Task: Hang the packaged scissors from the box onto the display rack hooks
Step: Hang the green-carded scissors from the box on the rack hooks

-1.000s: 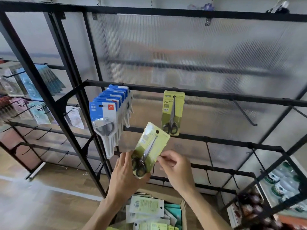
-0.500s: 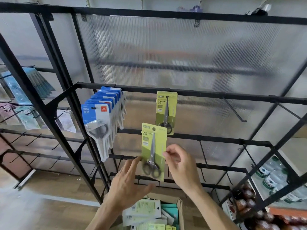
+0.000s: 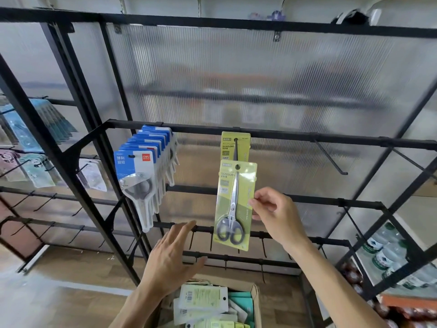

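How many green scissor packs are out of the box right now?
2: one pack hangs on the hook; another is pinched by the right hand just below. None appear hidden.

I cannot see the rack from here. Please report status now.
Right hand pinches green scissors pack, upright, below the hook. Left hand open, off the pack. One green pack already hung. Nothing blocking.

You are facing a translucent ribbed panel (image 3: 260, 74) that backs the black frame; daylight passes through it, and blurred shelf shapes show behind. Below, you see a wood-plank floor (image 3: 78, 306) with a pale strip crossing it. To your lower right, a side shelf (image 3: 390, 278) holds clear bottles (image 3: 378, 247) with dark bottles beneath — details blurred. At the top, a pale wall (image 3: 165, 5) carries shelf brackets — small objects on it are indistinct.
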